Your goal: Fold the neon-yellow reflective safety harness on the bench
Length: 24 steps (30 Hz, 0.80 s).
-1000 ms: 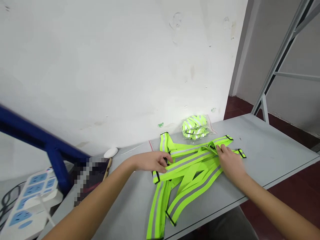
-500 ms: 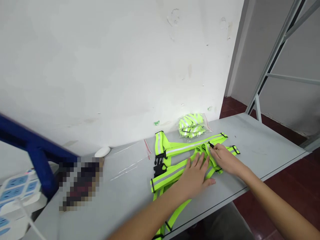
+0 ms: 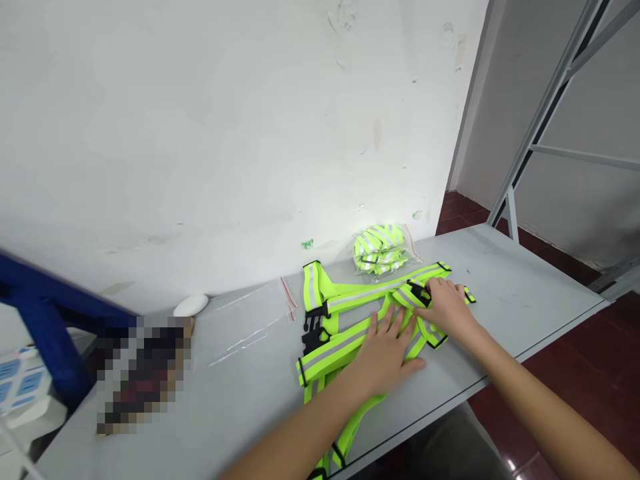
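Observation:
A neon-yellow reflective harness (image 3: 335,348) with grey stripes lies spread on the grey table (image 3: 240,413). My left hand (image 3: 385,353) rests flat across its straps, fingers spread. At the harness's right part, my right hand (image 3: 449,308) pinches a black buckle (image 3: 419,293) on a strap; its fingertips partly cover the buckle. Another black side-release buckle (image 3: 313,339) lies at the left, its two halves apart or only partly joined; I cannot tell which. Black strap sliders sit at several strap ends. Some straps run under my left hand and forearm.
Against the white wall, a clear bag (image 3: 380,250) holds another folded neon harness. Left of the harness lies a flat clear zip bag (image 3: 255,327). Further left are a white oval object (image 3: 191,305), a blurred-out item (image 3: 145,373), a blue metal frame (image 3: 60,327) and power strips (image 3: 25,387).
My right hand has shifted slightly, and the black buckle at its fingertips now lies flatter and shows more. My left hand stays flat on the straps. The view has moved a little.

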Each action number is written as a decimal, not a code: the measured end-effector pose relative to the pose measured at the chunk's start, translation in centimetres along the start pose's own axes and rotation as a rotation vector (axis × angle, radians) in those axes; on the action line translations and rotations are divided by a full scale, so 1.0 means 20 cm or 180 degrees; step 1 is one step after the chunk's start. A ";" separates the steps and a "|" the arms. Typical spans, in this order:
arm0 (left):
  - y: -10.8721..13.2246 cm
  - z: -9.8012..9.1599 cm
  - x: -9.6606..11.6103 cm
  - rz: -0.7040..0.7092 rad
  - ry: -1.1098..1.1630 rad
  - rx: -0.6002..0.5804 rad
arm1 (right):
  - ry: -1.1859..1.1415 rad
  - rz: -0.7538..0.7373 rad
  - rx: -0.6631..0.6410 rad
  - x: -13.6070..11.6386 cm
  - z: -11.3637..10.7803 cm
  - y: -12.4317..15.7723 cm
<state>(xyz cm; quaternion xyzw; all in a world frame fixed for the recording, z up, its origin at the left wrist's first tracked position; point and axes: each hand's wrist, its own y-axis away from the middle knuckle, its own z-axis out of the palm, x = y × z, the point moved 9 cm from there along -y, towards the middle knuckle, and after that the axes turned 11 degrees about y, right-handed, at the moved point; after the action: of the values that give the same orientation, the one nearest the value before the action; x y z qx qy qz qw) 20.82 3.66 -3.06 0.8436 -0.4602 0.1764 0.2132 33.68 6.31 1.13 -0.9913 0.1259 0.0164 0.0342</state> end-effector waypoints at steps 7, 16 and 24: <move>0.02 -0.07 -0.02 0.0192 0.0121 0.0167 | 0.0639 -0.0351 0.0359 -0.30 -0.07 0.14; 0.16 -0.17 -0.06 0.0259 0.0154 0.0267 | 0.1115 -0.1105 0.0719 -0.59 0.06 0.37; 0.19 -0.26 -0.18 0.0166 0.0646 0.1004 | -0.0661 -0.1088 -0.0159 -0.37 0.00 0.27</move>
<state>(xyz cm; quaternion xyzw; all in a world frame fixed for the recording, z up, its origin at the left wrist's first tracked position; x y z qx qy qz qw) 15.22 7.06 0.35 0.8322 -0.4246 0.3360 0.1190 25.11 3.05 1.18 -0.9918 -0.0489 0.1157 0.0247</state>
